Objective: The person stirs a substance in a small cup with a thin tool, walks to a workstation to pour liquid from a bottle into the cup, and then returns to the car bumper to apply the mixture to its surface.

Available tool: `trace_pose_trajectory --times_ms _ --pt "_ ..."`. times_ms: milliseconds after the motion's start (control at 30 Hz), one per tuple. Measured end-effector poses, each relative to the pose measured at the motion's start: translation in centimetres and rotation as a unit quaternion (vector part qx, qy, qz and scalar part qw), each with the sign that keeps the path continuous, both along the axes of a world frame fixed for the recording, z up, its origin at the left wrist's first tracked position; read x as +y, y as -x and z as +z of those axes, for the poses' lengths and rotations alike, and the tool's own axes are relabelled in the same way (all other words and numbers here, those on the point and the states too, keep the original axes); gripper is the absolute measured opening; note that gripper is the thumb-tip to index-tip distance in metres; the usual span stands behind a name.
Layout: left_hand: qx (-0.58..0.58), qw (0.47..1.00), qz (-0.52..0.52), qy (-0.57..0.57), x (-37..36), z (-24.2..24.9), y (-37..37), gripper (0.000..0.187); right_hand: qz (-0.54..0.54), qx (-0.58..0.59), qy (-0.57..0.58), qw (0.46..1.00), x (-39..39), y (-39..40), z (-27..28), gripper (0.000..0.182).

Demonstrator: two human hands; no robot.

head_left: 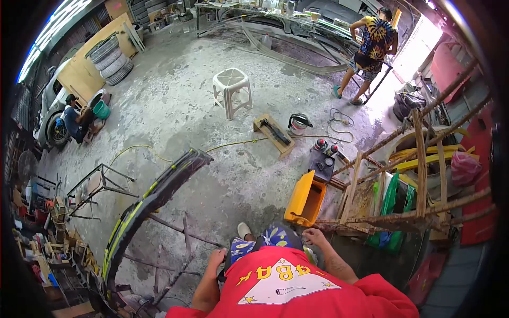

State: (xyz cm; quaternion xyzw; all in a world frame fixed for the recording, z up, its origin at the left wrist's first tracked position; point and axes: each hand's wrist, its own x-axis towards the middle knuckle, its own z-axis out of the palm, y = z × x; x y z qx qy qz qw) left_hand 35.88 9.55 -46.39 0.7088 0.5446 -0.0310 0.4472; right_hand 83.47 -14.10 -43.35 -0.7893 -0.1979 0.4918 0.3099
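My left hand (216,259) is low beside my left thigh, its fingers mostly hidden. To its left, a long curved dark panel (154,191) with a yellow-green edge, like a car bumper, rests on a thin metal stand (185,233). My right hand (316,237) is by my right knee with its fingers curled; whatever they hold, if anything, is too small to make out. Just ahead of it stands a cut-open yellow-orange plastic container (306,201). Beyond that is a dark box (321,163) with red-topped cans (321,144) on it.
A white plastic stool (232,87) stands ahead. Nearer lie a wooden board with a black tool (274,133) and a black-topped pail (300,125). A yellow hose (233,144) crosses the floor. Rusty racks (419,164) line the right. One person (79,119) crouches left; another (375,47) stands far right.
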Motion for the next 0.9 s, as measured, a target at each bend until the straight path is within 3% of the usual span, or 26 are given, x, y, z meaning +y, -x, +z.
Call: trace_pose_trajectory --times_ms 33,100,233,333,367,400,467,533,600,633,667,700,767,900 --pt "0.004 1.0 -0.004 0.005 2.0 -0.8 -0.7 0.054 -0.004 0.004 0.005 1.0 0.8 -0.1 0.1 0.032" --pt "-0.027 0.972 0.121 0.201 6.7 -2.8 -2.8 0.046 -0.022 0.04 0.06 0.997 2.3 -0.5 0.4 0.035" --pt "-0.042 0.965 0.125 0.227 15.4 -3.1 -7.4 0.035 -0.017 0.105 0.158 0.982 5.2 -3.7 -1.1 0.035" --pt "-0.043 0.958 0.19 0.208 20.5 -2.9 -12.0 0.031 0.027 0.088 0.221 0.971 9.7 -8.6 -0.4 0.035" --pt "-0.055 0.96 0.177 0.208 22.2 -2.7 -13.0 0.029 -0.043 0.161 0.252 0.953 11.0 -10.7 -3.5 0.032" --pt "-0.069 0.962 0.165 0.205 24.0 -2.8 -14.2 0.027 -0.042 0.165 0.251 0.953 13.3 -13.5 -5.2 0.032" --pt "-0.072 0.957 0.176 0.219 26.9 -3.2 -17.1 0.027 0.126 0.016 0.166 0.978 18.0 -18.9 -7.0 0.028" --pt "-0.072 0.95 0.19 0.238 29.1 -2.3 -19.6 0.027 0.06 0.012 0.154 0.986 23.9 -24.9 -8.6 0.024" --pt "0.006 0.948 0.145 0.285 33.1 -1.5 -24.3 0.028 -0.087 0.068 0.059 0.992 32.3 -29.7 -2.8 0.027" --pt "-0.034 0.957 0.143 0.25 34.9 -1.4 -26.2 0.031 -0.064 0.035 0.024 0.997 36.3 -32.8 -2.0 0.027" --pt "-0.001 0.993 0.07 0.091 37.0 -1.6 -27.7 0.031 -0.042 0.003 -0.008 0.999 39.6 -35.5 -1.5 0.027" --pt "0.033 0.997 -0.01 -0.064 38.6 -2.0 -29.2 0.032 -0.038 0.005 0.0 0.999 43.0 -38.0 -0.7 0.027" --pt "-0.035 0.991 0.116 0.063 42.5 0.0 -33.3 0.028 -0.036 -0.006 -0.004 0.999 48.7 -43.3 0.7 0.027" --pt "-0.156 0.954 0.232 0.107 48.5 1.5 -36.7 0.025 -0.046 -0.015 -0.043 0.998 56.6 -47.9 1.3 0.025"
